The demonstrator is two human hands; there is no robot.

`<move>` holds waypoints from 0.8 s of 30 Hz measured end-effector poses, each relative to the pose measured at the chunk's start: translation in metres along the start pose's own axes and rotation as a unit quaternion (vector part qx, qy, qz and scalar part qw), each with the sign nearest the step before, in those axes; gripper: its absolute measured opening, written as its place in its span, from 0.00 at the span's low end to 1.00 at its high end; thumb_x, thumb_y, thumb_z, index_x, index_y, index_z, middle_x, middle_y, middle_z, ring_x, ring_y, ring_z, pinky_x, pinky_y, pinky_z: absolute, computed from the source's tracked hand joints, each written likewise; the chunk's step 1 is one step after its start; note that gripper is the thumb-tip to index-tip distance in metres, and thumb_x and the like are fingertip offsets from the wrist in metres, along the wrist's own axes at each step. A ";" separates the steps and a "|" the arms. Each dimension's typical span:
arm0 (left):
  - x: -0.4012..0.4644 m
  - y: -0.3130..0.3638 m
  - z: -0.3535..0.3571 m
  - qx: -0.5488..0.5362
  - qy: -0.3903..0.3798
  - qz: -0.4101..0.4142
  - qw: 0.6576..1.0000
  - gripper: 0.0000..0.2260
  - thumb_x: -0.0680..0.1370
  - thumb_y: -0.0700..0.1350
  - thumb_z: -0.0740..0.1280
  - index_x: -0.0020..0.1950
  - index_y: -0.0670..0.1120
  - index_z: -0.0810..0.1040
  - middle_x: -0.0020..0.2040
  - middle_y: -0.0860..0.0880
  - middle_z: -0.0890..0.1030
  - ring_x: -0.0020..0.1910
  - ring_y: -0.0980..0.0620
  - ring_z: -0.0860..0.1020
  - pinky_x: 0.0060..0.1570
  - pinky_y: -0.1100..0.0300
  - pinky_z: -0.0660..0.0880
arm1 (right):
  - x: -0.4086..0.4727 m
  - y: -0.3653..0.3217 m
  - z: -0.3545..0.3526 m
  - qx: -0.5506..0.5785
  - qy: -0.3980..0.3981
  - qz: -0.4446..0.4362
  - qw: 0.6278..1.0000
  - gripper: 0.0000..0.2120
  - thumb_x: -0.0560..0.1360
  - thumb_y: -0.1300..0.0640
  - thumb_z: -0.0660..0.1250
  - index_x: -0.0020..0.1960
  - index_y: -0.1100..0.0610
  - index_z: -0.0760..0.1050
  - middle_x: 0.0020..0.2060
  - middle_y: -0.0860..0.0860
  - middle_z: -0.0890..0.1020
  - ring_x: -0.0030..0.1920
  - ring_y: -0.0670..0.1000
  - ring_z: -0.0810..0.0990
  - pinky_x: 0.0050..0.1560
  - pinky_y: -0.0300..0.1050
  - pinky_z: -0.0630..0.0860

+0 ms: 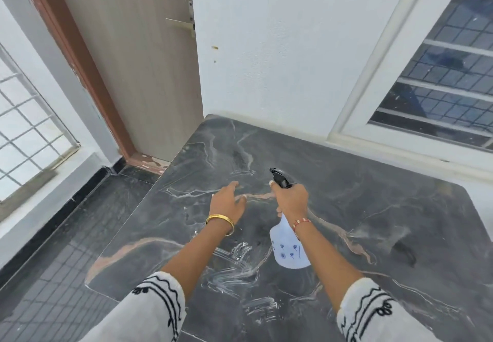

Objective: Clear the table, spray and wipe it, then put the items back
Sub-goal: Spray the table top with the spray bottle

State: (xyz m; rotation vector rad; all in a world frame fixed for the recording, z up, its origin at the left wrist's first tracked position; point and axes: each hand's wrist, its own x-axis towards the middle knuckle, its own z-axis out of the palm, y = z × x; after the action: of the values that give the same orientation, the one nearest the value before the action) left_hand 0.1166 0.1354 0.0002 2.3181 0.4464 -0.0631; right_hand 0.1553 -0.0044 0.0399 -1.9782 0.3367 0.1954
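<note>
Right now the right hand (290, 199) is curling its fingers round the neck of the spray bottle (289, 248), holding it above the table (360, 208) with the black nozzle (278, 177) pointing away towards the wall (266, 48). Just beside it the left hand (229, 203) is hovering over the dark marble, fingers spread loosely and gripping nothing. White streaks (237, 267) are lying across the near tabletop. A door (144, 61) is standing at the far left.
</note>
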 end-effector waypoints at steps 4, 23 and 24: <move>0.004 0.000 0.000 -0.004 -0.011 0.008 1.000 0.20 0.78 0.46 0.61 0.69 0.45 0.66 0.67 0.45 0.72 0.67 0.45 0.69 0.68 0.52 0.64 | 0.001 -0.001 0.000 0.016 -0.006 0.003 1.000 0.19 0.70 0.54 0.72 0.28 0.57 0.65 0.20 0.51 0.69 0.20 0.53 0.70 0.20 0.36 0.67; 0.011 0.011 0.012 -0.006 -0.041 0.025 0.999 0.19 0.78 0.45 0.61 0.69 0.46 0.66 0.68 0.45 0.72 0.67 0.45 0.69 0.68 0.52 0.66 | 0.002 0.018 -0.015 0.083 -0.116 0.054 0.988 0.08 0.70 0.59 0.73 0.37 0.59 0.74 0.31 0.55 0.74 0.22 0.53 0.72 0.27 0.42 0.70; 0.011 0.013 0.014 -0.002 -0.044 0.026 0.999 0.19 0.78 0.45 0.61 0.69 0.46 0.66 0.68 0.45 0.72 0.67 0.45 0.69 0.67 0.52 0.66 | 0.003 0.021 -0.019 0.096 -0.125 0.079 0.984 0.08 0.70 0.61 0.72 0.36 0.60 0.74 0.29 0.55 0.73 0.21 0.53 0.70 0.27 0.42 0.69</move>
State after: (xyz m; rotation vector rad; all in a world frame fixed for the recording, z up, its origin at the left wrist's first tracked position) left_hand 0.1328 0.1207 -0.0028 2.3118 0.3412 -0.1378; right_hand 0.1511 -0.0304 0.0292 -1.7138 0.3364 0.4900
